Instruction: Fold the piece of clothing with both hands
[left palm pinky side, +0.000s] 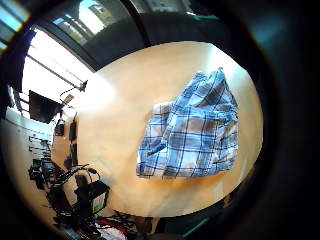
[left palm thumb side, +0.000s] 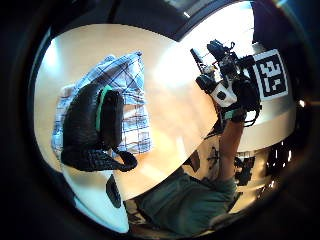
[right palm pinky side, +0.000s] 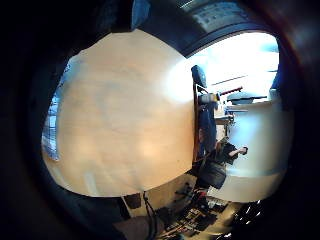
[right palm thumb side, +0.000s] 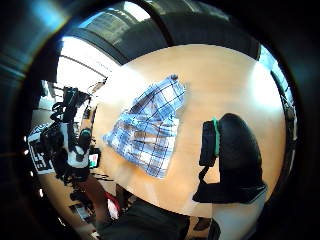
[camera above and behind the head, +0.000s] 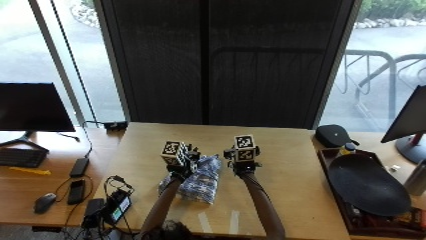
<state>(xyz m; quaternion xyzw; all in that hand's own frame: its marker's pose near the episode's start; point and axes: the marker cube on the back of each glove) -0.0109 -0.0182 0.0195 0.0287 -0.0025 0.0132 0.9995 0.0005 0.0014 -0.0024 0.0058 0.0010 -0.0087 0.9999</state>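
Both hands, left hand (camera above and behind the head: 178, 167) and right hand (camera above and behind the head: 245, 166), hover above the folded plaid garment (camera above and behind the head: 195, 183) on the bench (camera above and behind the head: 293, 190); fingers unseen. A careless regrasp could undo the fold.

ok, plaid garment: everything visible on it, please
The plaid garment is blue and white checked woven cloth, folded into a compact, roughly rectangular bundle with one end narrowing to a point. It lies flat on the light wooden table, between the person's forearms. In the palm views neither the left hand nor the right hand touches it; both are raised above the table, with no grip on the cloth.
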